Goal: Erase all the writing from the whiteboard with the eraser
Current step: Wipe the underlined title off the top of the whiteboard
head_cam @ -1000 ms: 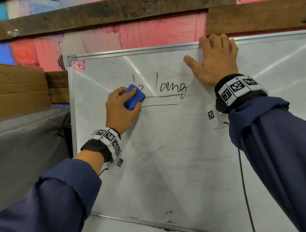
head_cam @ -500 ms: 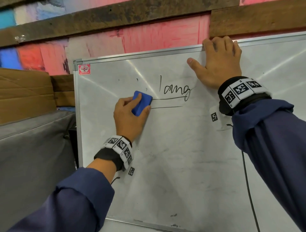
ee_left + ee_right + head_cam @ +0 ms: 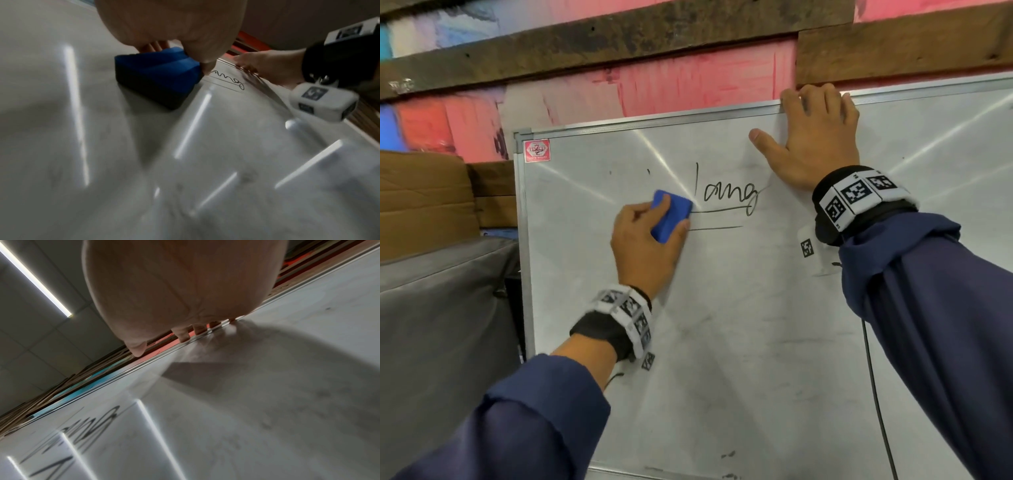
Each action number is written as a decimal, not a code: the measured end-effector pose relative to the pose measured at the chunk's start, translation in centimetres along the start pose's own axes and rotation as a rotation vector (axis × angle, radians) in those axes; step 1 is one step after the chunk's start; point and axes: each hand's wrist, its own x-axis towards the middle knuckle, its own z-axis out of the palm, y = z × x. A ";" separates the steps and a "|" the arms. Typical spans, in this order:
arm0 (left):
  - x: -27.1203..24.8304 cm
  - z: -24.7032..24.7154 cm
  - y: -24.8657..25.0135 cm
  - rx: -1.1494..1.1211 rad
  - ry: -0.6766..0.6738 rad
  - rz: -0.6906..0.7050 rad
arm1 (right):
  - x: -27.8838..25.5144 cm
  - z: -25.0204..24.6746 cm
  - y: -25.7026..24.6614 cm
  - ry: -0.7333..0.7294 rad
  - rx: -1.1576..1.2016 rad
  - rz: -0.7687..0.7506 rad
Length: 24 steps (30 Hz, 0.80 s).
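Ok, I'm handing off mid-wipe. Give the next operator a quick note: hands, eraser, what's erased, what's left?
Left hand grips the blue eraser, pressed on the whiteboard just left of the writing.
Right hand lies flat on the board, fingers over its top edge, steadying it.
Done: area left of the eraser is wiped, bar a few specks.
Left: the word "lang", both underlines, and smudges near the bottom edge.
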 end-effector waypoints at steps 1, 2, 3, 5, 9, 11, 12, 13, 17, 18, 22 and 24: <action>-1.2 0.3 0.1 -0.019 -0.024 0.006 | 0.0 0.1 0.0 0.001 0.002 0.001; -2.0 0.4 0.0 -0.034 -0.038 0.002 | 0.0 0.1 0.1 0.002 0.005 0.002; -2.3 0.4 -0.1 -0.041 -0.044 0.000 | 0.0 0.0 0.1 0.001 0.008 0.004; -1.5 0.2 -0.4 -0.033 -0.020 -0.022 | 0.0 -0.1 0.2 -0.003 0.007 0.000; 2.7 -0.8 -1.2 -0.057 0.126 -0.170 | 0.0 -0.3 0.3 -0.020 0.000 -0.016; 3.8 -1.1 -1.3 -0.033 0.134 -0.166 | 0.0 -0.4 0.3 -0.024 -0.005 -0.018; 3.9 -1.1 -1.3 -0.022 0.134 -0.156 | 0.0 -0.4 0.3 -0.027 -0.001 -0.015; 3.7 -1.1 -1.1 -0.018 0.131 -0.146 | 0.0 -0.4 0.3 -0.027 0.003 -0.012; 0.2 -0.2 -0.3 0.007 -0.009 -0.007 | 0.0 -0.1 0.2 -0.014 0.003 -0.005; -0.7 0.0 -0.3 0.003 -0.046 0.026 | 0.0 -0.1 0.1 -0.007 0.009 -0.003; -0.8 0.6 0.0 0.010 -0.062 0.041 | 0.0 -0.1 0.0 -0.002 0.011 0.003; 1.1 0.9 0.6 0.029 -0.013 0.024 | 0.0 -0.2 0.1 -0.009 0.005 0.001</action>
